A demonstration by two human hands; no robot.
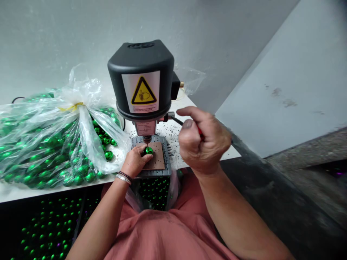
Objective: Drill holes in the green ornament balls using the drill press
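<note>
My left hand [135, 159] pinches a shiny green ball [148, 151] between thumb and fingers. The ball rests on a brown board [157, 163] on the grey base of a small black drill press [141, 57]. Directly above the ball is the thin drill bit [148, 145]; whether its tip has entered the ball I cannot tell. My right hand [203, 144] is closed around the press's feed lever [177, 121], a dark rod with a bit of red showing at the fingers. The index finger sticks out forward, and the lever's far end is hidden in the hand.
A tied clear plastic bag [81, 126] full of green balls fills the left of the white table [227, 153]. Loose green balls [108, 155] lie beside the press. Dark shavings are scattered around the base. More green balls [154, 189] sit below the table edge.
</note>
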